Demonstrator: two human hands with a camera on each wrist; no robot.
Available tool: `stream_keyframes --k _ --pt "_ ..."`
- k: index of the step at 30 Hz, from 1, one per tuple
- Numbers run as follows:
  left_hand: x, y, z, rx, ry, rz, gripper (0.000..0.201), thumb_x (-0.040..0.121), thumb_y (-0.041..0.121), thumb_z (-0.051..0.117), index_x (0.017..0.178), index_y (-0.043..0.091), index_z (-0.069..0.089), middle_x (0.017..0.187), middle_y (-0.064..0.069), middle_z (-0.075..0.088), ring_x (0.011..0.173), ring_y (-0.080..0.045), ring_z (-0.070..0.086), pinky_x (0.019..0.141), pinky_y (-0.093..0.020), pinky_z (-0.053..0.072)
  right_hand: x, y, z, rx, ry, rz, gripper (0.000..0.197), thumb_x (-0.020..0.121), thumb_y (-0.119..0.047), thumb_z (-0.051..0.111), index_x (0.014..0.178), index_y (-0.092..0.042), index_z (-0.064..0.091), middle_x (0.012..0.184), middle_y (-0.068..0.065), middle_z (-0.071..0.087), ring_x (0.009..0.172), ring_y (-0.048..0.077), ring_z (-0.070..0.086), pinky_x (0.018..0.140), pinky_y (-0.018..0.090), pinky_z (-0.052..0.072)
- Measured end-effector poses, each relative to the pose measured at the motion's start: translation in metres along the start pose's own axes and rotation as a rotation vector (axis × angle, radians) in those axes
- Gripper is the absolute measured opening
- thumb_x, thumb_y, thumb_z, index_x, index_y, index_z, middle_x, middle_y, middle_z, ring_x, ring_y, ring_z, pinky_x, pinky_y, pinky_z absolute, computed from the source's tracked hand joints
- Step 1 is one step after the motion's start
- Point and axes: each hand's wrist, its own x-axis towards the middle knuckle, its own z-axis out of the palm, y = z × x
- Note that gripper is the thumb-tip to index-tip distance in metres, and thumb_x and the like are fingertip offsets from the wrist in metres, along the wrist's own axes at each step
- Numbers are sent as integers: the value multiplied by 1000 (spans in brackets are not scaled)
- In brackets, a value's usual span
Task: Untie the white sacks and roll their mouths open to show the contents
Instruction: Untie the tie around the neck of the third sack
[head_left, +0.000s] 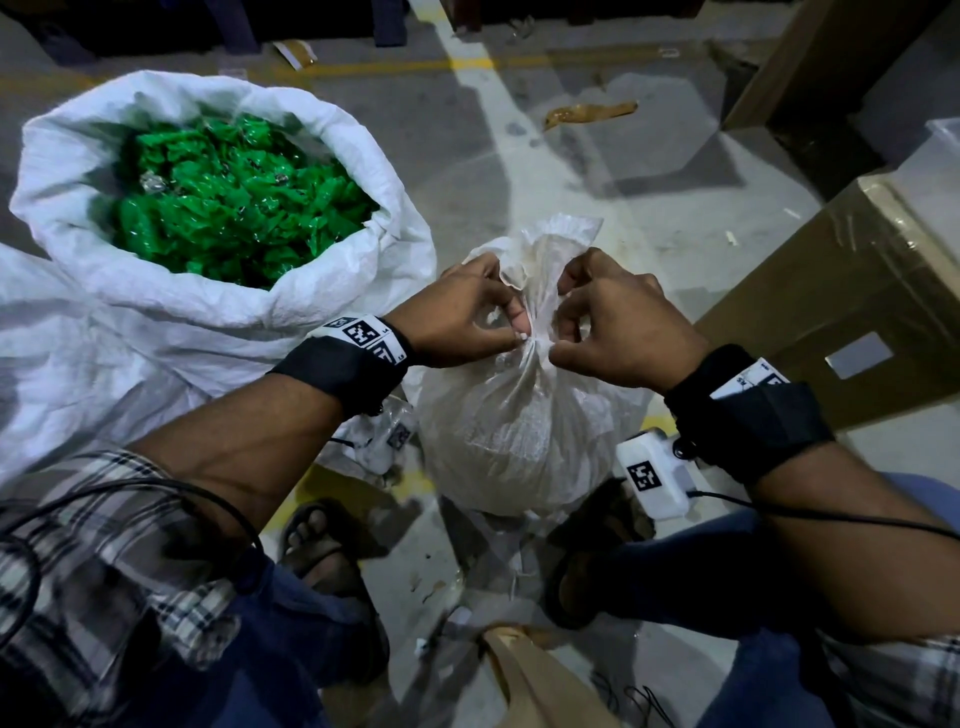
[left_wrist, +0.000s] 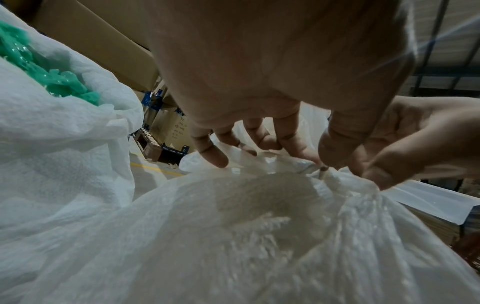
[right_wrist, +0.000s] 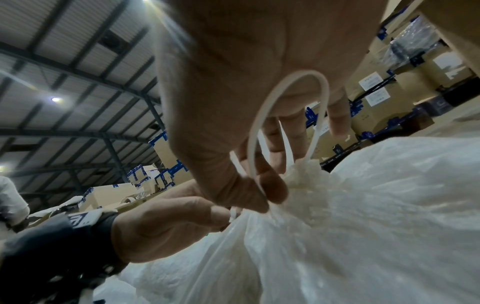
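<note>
A small white sack (head_left: 519, 441) stands on the floor between my feet, its neck gathered and bound by a white tie (right_wrist: 262, 127). My left hand (head_left: 467, 306) pinches the neck from the left, fingers curled into the bunched plastic (left_wrist: 285, 164). My right hand (head_left: 602, 322) pinches the tie at the neck from the right; the tie loops over its fingers in the right wrist view. A larger white sack (head_left: 78, 312) at the left has its mouth rolled down, showing green packets (head_left: 234, 202). The small sack's contents are hidden.
Cardboard boxes (head_left: 857, 291) stand close on the right. A brown paper bag (head_left: 540, 680) lies near my knees. Scraps (head_left: 587, 111) litter the grey floor beyond the sacks. Stacked cartons (right_wrist: 389, 92) fill the warehouse background.
</note>
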Motion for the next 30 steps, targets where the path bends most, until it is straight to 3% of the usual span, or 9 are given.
stream_keyframes --k 4,7,12,17,22,24,27,29,30 --pt "0 -3 1 -36 8 5 9 87 31 74 96 29 74 94 12 41 88 -1 48 80 -20 39 -4 1 -3 -100 -35 -23 15 74 -39 68 67 -28 62 119 -6 47 104 14 56 96 39 34" --pt "-1 -4 -3 -136 12 31 9 88 29 75 96 29 73 100 9 47 93 0 53 82 -10 38 -6 0 0 -45 -4 -34 18 79 -49 66 80 -31 66 114 -6 44 101 15 55 97 42 41" --pt "-3 -3 -13 -259 54 25 11 90 27 75 100 24 72 112 -7 52 105 -11 58 96 -22 49 -4 4 10 60 47 -26 35 79 -63 68 101 -37 72 131 -4 44 113 19 56 102 44 45" --pt "-1 5 -19 -257 139 10 12 90 30 75 101 26 73 113 -10 55 106 -12 53 85 -13 40 2 4 19 37 97 -28 47 76 -69 65 115 -42 70 141 -2 40 117 21 55 102 43 44" --pt "1 22 -28 -524 212 53 6 95 17 69 100 13 68 102 -1 65 88 -12 63 77 -19 48 7 8 25 -19 78 -25 59 78 -69 63 132 -46 59 157 0 27 148 18 26 112 51 33" --pt "1 28 -29 -610 212 12 3 97 16 67 99 14 65 91 10 66 79 -19 69 68 -24 50 7 6 26 12 103 -14 53 79 -68 64 126 -44 63 152 1 34 144 20 33 110 52 35" --pt "0 36 -29 -629 185 3 3 97 16 66 95 18 65 81 13 67 74 -19 72 65 -27 49 11 2 26 130 183 42 39 81 -64 67 104 -33 74 134 0 49 124 18 52 104 45 42" --pt "-1 42 -32 -623 187 18 1 97 15 66 97 16 66 80 9 67 74 -19 67 62 -26 47 14 0 25 252 253 61 30 81 -58 72 89 -29 72 119 0 56 111 15 57 98 32 45" --pt "0 44 -33 -621 199 22 1 97 15 66 98 15 66 81 5 67 75 -20 65 62 -27 47 15 -1 24 310 287 60 28 81 -54 75 86 -27 70 113 0 58 105 13 57 92 18 43"
